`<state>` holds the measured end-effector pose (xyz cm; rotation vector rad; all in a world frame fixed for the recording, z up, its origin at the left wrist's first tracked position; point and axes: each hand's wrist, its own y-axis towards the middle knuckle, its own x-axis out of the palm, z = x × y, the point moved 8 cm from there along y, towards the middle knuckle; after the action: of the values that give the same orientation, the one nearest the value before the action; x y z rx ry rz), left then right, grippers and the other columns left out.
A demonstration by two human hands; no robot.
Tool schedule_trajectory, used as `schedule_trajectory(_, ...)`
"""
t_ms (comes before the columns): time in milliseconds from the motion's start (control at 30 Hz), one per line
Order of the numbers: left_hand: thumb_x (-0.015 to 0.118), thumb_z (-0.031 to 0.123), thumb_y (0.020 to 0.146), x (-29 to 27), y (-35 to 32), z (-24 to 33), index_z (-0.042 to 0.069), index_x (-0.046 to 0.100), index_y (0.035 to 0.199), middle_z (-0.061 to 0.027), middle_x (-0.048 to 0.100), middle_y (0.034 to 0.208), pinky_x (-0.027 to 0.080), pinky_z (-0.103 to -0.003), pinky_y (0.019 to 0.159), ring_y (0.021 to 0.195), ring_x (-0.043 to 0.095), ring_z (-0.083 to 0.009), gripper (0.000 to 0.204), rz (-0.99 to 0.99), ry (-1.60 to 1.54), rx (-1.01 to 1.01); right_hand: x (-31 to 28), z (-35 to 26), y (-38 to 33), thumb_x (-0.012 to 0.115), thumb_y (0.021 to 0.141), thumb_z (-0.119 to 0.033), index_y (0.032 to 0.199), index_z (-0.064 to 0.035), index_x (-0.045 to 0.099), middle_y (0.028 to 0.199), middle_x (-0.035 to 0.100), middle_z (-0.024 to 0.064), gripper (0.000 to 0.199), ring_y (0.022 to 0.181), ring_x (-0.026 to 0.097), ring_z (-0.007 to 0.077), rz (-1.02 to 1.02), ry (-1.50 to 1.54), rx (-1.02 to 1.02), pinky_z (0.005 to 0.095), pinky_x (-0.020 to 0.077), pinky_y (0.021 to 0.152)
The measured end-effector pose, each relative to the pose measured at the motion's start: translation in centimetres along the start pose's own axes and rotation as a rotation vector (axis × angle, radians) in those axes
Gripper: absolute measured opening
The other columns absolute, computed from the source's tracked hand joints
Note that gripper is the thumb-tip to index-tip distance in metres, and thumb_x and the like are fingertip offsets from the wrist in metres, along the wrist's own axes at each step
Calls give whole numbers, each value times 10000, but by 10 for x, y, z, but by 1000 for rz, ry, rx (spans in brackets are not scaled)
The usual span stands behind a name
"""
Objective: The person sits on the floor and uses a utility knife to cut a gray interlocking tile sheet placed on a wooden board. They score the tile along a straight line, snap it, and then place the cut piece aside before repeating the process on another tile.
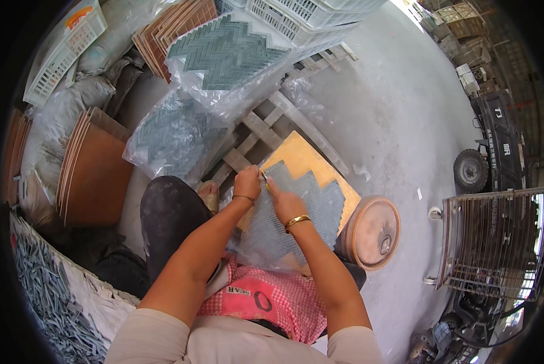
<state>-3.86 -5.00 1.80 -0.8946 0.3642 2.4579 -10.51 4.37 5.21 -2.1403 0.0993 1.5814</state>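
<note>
A grey mosaic tile sheet (302, 209), mesh side up and zigzag along its far edge, lies on a yellow-orange board (305, 155) across my lap. At the sheet's far left edge my left hand (247, 183) is closed, with its fingertips pinching that edge. Right beside it, my right hand (288, 205) is closed around a small yellow-handled tool (268, 186) with a metal end, touching the same edge. Fingers cover most of the tool, so its exact kind cannot be made out.
Ahead, herringbone tile sheets (229, 54) lie stacked in plastic wrap near a wooden pallet (263, 130). A round orange-lidded drum (373, 233) stands right of the board. Brown boards (93, 170) lean at left, above loose tile strips (53, 297). A wire rack (493, 242) is far right.
</note>
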Motion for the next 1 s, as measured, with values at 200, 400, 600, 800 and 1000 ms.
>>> schedule_trajectory(200, 527, 45, 691, 3, 1, -5, 52, 491, 721, -140, 529, 724, 412, -419, 634, 723, 524, -331, 47, -82, -74, -32, -1, 5, -13, 462, 790, -128, 1243, -215, 346, 682, 575, 180, 475, 588, 557, 331, -34, -4, 55, 430, 436, 527)
schedule_trajectory(400, 545, 54, 689, -2, 1, -7, 40, 513, 717, -143, 548, 739, 417, -403, 640, 731, 533, -329, 45, -81, -124, -66, 8, 13, -14, 551, 753, -165, 1257, -187, 344, 754, 580, 190, 545, 673, 568, 333, 24, 485, 92, 412, 454, 619)
schedule_trajectory(600, 557, 41, 671, -3, 7, -12, 13, 542, 725, -160, 563, 723, 432, -356, 618, 684, 548, -322, 63, -49, -189, -49, -1, 3, -10, 541, 748, -87, 1223, -123, 398, 892, 574, 213, 498, 616, 595, 282, 90, 375, 112, 353, 473, 607)
schedule_trajectory(800, 557, 44, 665, -2, 2, -17, 14, 549, 720, -158, 568, 710, 438, -339, 618, 671, 562, -297, 63, -53, -190, -97, 16, 3, -24, 536, 748, -98, 1228, -138, 398, 814, 590, 201, 501, 521, 583, 252, 71, 549, 130, 337, 481, 552)
schedule_trajectory(1000, 549, 36, 660, -2, 4, -15, 17, 559, 728, -162, 567, 704, 436, -323, 602, 664, 561, -297, 71, -65, -240, -102, 21, -4, -26, 539, 745, -108, 1241, -137, 370, 809, 570, 228, 526, 744, 553, 375, 40, 607, 214, 419, 441, 687)
